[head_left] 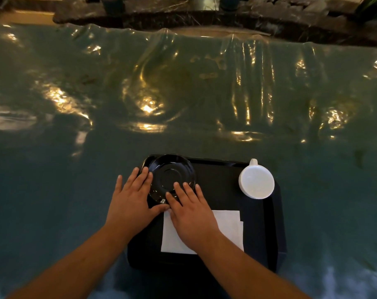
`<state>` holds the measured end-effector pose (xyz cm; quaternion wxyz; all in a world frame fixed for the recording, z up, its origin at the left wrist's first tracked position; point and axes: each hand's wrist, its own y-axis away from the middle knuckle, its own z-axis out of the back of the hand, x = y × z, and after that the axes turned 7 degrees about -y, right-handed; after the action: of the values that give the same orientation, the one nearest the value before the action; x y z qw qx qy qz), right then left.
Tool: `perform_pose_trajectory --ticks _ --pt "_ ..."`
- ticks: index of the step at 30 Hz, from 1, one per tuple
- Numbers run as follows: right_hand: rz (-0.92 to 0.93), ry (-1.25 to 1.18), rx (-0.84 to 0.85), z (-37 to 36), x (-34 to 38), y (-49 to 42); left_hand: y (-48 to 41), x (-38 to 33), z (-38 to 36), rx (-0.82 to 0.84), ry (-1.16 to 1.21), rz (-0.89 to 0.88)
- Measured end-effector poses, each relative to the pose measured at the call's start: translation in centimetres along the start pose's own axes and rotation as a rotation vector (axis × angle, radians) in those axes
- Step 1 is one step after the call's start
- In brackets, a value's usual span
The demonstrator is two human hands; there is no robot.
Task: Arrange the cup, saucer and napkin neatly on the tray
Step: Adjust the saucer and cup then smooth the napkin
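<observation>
Black saucer [172, 175] w/ both hands; white cup [256, 180] rt; napkin [226, 229] near

Glossy saucer [172, 175], paper napkin [228, 229], wrinkled plastic cover [183, 83]

**One Tray, Three Pieces, Two Hands**

A single black tray [256, 244] sits on the one surface [183, 93] in view, draped in a glossy green cover. On the tray: one black saucer [172, 173], one white cup [256, 181] (a single handle showing at its far rim) and one white napkin [228, 225]. Two bare hands are counted as well, the left hand [132, 201] and the right hand [191, 214], each with five fingers visible and spread flat.
</observation>
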<state>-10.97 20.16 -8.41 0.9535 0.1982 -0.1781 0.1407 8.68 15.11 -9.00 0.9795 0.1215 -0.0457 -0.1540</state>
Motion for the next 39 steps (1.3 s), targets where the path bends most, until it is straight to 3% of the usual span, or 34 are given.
perform_pose_trajectory --ticks 39 --pt "-0.016 -0.035 -0.011 0.7 -2.0 1.8 -0.4 -2.8 0.9 0.050 0.036 -0.036"
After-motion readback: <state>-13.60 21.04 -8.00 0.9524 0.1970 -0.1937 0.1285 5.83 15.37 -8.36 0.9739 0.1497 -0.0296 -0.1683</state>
